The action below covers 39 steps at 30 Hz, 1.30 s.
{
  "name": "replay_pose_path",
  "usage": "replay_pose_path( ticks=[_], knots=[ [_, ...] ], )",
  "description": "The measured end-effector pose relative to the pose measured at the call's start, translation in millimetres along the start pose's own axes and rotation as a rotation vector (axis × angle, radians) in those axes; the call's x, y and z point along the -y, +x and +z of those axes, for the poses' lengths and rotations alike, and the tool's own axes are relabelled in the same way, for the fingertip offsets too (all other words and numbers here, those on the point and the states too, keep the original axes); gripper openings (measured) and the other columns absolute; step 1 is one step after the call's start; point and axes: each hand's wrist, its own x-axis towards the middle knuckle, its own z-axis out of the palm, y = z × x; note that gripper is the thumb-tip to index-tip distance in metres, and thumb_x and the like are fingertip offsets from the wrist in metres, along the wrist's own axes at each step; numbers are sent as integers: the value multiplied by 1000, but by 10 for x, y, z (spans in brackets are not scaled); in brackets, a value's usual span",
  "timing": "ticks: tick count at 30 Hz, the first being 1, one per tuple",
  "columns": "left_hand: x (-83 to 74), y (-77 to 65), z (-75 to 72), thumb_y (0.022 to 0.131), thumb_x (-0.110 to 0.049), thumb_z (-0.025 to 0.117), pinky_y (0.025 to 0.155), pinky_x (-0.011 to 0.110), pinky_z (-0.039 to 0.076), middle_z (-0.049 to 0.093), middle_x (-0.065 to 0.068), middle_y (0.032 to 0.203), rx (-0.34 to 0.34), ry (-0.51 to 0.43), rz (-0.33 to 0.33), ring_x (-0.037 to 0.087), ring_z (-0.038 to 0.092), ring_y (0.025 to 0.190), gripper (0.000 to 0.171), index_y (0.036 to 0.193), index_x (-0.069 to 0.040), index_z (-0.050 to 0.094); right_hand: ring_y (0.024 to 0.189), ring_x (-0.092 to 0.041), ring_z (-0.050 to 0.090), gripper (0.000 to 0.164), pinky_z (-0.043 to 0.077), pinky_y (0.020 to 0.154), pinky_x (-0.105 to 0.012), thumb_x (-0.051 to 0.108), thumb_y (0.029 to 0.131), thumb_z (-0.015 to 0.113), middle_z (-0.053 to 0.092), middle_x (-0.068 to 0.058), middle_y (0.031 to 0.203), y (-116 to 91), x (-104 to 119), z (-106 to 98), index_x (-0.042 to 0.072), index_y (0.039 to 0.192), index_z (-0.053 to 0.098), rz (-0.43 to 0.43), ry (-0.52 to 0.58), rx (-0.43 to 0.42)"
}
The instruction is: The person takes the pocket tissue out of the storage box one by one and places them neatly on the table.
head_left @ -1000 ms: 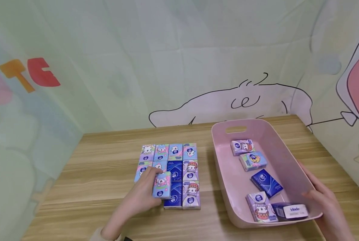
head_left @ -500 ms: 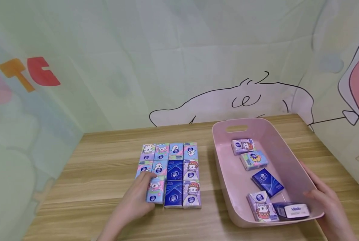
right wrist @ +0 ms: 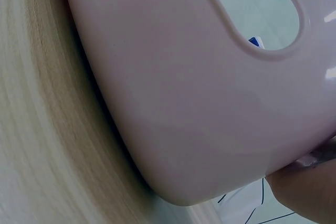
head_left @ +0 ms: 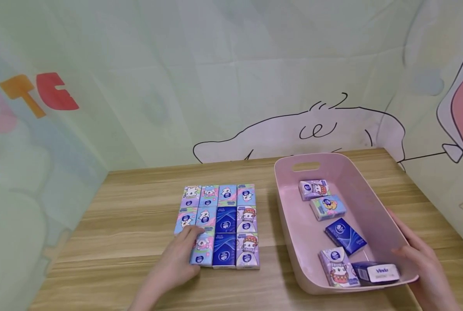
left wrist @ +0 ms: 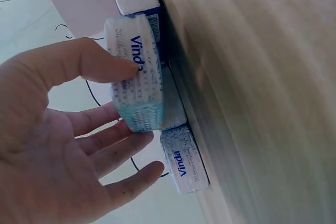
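Remotely, I had the left grip (head_left: 178, 255) pinching the pastel packet (head_left: 203, 252), long axis near-to-far, just left of the dark blue packet (head_left: 224, 251); the right grip (head_left: 421, 257), well apart, held the pink bin (head_left: 375, 216).

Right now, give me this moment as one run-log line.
Left hand: pinches tissue pack at near-left corner of pack grid | Right hand: grips pink bin | Bin load: five packs

Two bare hands (head_left: 178, 257), slim tapering fingers (left wrist: 126, 153), bare left forearm (head_left: 149, 290)
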Motion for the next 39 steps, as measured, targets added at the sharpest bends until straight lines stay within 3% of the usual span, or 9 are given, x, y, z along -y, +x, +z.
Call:
replay_pose_path(
  ticks=[12,18,39],
  knots=[
    [-5,-12,33,56,1,74,108,57,38,48,13,140,29,23,-13,37,46,130,81,133,-4,52,118,8,51,70,46,84,-15,-10,94,26,46,28,141,-3,5,0,25,154,17,14,-9,-22],
    [9,-30,50,55,2,74,103,59,41,48,16,140,8,41,26,39,46,129,81,133,-3,52,119,6,52,71,47,86,-15,-11,93,25,46,26,142,2,-7,-3,24,154,18,-5,7,-7],
    [-25,9,-21,58,-5,80,108,60,36,47,14,143,57,71,40,37,44,132,94,144,-8,43,119,5,53,70,47,86,-15,-11,93,24,48,24,141,-5,1,17,23,154,18,-12,9,-9]
  ],
)
